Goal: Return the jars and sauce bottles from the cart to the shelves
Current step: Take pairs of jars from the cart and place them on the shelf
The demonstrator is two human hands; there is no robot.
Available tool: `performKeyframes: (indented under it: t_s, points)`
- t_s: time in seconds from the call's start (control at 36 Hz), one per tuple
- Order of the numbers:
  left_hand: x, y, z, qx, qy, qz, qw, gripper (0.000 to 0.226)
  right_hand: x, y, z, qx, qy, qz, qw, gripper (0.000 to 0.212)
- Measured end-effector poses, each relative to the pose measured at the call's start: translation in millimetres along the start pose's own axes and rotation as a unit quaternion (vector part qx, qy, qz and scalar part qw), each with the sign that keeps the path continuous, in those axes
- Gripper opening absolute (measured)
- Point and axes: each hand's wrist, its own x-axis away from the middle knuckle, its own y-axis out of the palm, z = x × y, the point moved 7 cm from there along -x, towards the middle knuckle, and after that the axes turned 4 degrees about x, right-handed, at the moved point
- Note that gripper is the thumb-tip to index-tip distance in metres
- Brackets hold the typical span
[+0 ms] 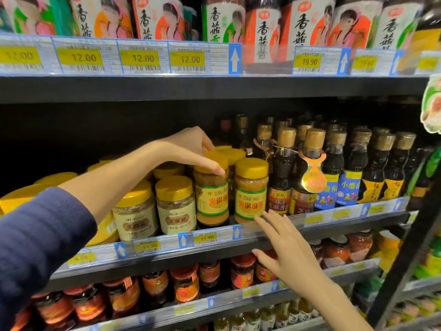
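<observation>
Two yellow-lidded jars of tan paste with yellow-and-green labels stand side by side at the front of the middle shelf [274,229]. My left hand [191,149] reaches in from the left and grips the lid of the left jar [211,199] from above, thumb behind and forefinger in front. The right jar [250,192] stands free beside it. My right hand [284,247] is spread open below it, its fingertips just touching the jar's lower front edge at the shelf's price rail. The cart is out of view.
Pale-labelled yellow-lidded jars [175,206] stand left of the two jars; dark sauce bottles with gold caps [310,173] crowd the right. Big jars fill the top shelf [224,20], red-lidded chilli jars [186,285] the shelf below. A dark upright post [410,247] stands at right.
</observation>
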Motion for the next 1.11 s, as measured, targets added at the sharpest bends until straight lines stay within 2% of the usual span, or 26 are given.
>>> performKeyframes:
  t_s: [0.25, 0.47, 0.64, 0.86, 0.97, 1.11]
  points:
    - [-5.4, 13.7, -3.8, -0.002, 0.014, -0.028, 0.999, 0.069, 1.3, 3.9, 2.3, -0.043, 0.004, -0.001, 0.999, 0.062]
    - [-15.6, 24.2, -8.4, -0.022, 0.007, -0.035, 0.999, 0.084, 2.5, 5.9, 3.3, -0.06, 0.005, 0.026, 0.998, 0.06]
    - [-17.7, 24.0, -7.4, -0.057, 0.009, -0.053, 0.997, 0.087, 2.0, 5.4, 3.2, -0.069, -0.001, 0.044, 0.997, 0.06]
    - [-13.1, 24.1, -6.2, -0.061, 0.018, -0.048, 0.997, 0.089, 1.7, 8.0, 3.8, -0.087, 0.003, 0.044, 0.995, 0.058]
    - [-7.1, 19.1, 0.9, -0.052, 0.027, -0.035, 0.998, 0.081, 1.2, 8.7, 4.4, -0.101, 0.009, 0.042, 0.994, 0.058]
    - [3.2, 10.7, 4.3, -0.051, 0.004, -0.017, 0.999, 0.08, 2.6, 10.1, 3.8, -0.115, 0.006, 0.04, 0.993, 0.058]
